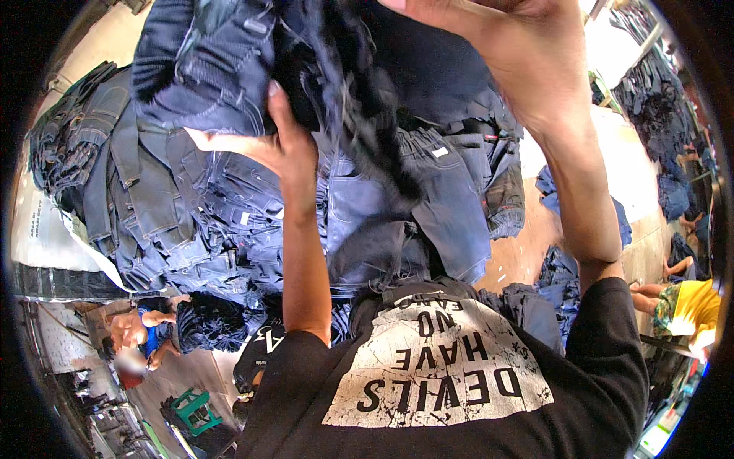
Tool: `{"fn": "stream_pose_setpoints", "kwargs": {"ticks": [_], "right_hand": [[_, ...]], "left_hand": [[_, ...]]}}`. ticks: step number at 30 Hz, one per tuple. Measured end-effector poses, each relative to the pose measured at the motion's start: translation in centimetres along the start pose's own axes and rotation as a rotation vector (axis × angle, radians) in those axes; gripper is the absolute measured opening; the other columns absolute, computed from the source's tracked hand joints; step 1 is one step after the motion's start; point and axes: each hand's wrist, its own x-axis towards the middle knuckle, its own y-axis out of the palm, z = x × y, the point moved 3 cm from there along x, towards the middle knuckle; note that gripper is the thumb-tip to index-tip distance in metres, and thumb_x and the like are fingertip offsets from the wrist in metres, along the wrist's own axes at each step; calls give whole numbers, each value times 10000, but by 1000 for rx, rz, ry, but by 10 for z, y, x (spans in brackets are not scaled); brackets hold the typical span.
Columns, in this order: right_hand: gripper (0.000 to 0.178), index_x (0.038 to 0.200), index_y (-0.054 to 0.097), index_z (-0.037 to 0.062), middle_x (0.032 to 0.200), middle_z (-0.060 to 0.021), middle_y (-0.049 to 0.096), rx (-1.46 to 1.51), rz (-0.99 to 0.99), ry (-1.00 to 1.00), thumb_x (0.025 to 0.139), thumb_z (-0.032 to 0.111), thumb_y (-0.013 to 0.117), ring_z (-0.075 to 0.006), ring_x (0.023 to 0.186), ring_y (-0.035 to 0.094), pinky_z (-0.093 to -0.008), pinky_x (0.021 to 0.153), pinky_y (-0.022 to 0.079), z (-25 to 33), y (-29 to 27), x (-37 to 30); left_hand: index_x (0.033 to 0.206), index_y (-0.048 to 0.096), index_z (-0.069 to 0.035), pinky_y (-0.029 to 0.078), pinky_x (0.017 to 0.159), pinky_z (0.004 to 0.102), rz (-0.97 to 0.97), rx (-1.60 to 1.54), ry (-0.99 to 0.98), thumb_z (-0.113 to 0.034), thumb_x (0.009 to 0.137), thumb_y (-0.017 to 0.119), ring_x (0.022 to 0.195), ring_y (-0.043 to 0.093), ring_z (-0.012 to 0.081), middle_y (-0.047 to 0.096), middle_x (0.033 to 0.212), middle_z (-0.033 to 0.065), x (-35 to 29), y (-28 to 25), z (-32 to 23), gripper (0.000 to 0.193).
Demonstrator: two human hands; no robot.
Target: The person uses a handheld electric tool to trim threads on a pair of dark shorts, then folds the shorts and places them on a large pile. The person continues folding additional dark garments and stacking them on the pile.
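Raised in front of me is a pair of dark blue jeans (210, 69), bunched up and partly smeared by motion. My left hand (279, 149) grips its lower edge, thumb on top and fingers beneath the cloth. At the upper edge of the picture, my right hand (508, 53) bends inward over a dark stretch of the cloth and seems to pinch it; most of its fingers are cut off or hidden. Below both hands lies a heap of jeans (447, 199), some with elastic waists and small white labels.
Folded dark jeans (141, 183) are piled at the left. More garments hang or lie at the far right (657, 115). A person in blue (145, 333) sits at lower left near a green stool (195, 409); another in yellow (692, 314) is at the right.
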Motion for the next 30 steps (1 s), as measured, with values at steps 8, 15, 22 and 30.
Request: {"fn": "stream_pose_setpoints", "kwargs": {"ticks": [8, 15, 22, 30], "right_hand": [[368, 1111, 766, 5, 959, -178, 742, -1092, -17, -378, 752, -44, 707, -312, 769, 699, -376, 738, 573, -26, -21, 20], [469, 1178, 760, 6, 1239, -228, 730, -1201, 121, -486, 723, -60, 667, -377, 1172, 687, -465, 1021, 538, -38, -37, 49], [749, 1522, 572, 95, 1575, -162, 572, -732, 405, -148, 809, -135, 546, -329, 1494, 500, -481, 1272, 370, -31, -40, 50], [676, 1513, 550, 10, 1519, -154, 587, -337, 113, 157, 851, -93, 642, -288, 1390, 563, -439, 1206, 433, -21, -125, 41]], "left_hand": [[1699, 109, -9, 323, 1231, 431, 290, -679, -839, -448, 1115, 522, 1462, 424, 278, 402, 1612, 146, -134, -28, 35, 839], [1713, -121, -130, 224, 1287, 528, 506, -998, -533, -688, 752, 887, 1555, 320, 374, 283, 1696, 192, -152, -16, 5, 1500], [1704, -130, -108, 279, 1281, 499, 371, -536, -425, -424, 691, 1022, 1543, 335, 363, 229, 1717, 220, -105, 31, 30, 1566], [1452, 602, -58, 485, 1128, 383, 527, -501, -706, -102, 771, 936, 1239, 656, 222, 702, 1335, 82, 76, -32, 37, 760]]}}
